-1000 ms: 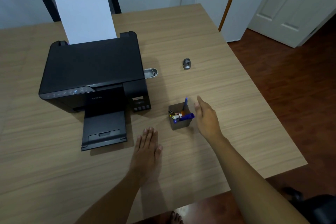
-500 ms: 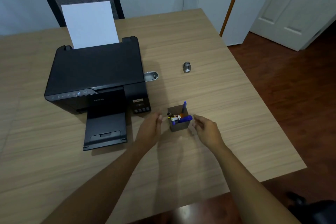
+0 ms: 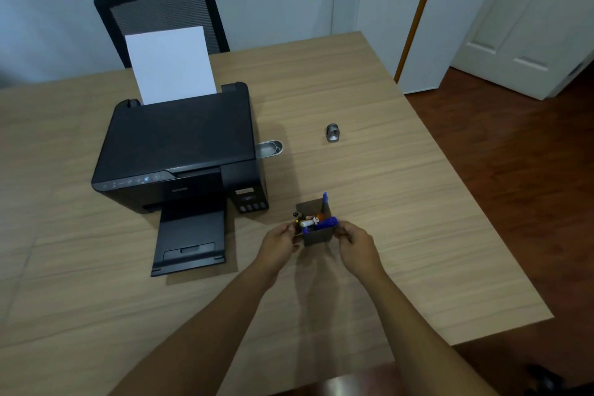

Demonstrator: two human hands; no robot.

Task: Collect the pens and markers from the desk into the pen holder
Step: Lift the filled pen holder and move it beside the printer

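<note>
A small square grey pen holder (image 3: 318,236) stands on the wooden desk (image 3: 401,235), right of the printer's front. Several pens and markers (image 3: 316,221) sit inside it, blue, white, orange and black; one blue pen (image 3: 324,199) sticks up at its far corner. My left hand (image 3: 279,243) grips the holder's left side and my right hand (image 3: 353,243) grips its right side. No loose pens show on the desk.
A black printer (image 3: 180,151) with white paper (image 3: 170,64) and an extended tray (image 3: 189,243) fills the left. A small grey metal object (image 3: 333,133) lies beyond the holder. A silver tin (image 3: 271,148) peeks from beside the printer. A chair (image 3: 160,13) stands behind.
Both hands closed in from either side and now grip the pen holder. My left hand came off the desk. The camera view tilted up.
</note>
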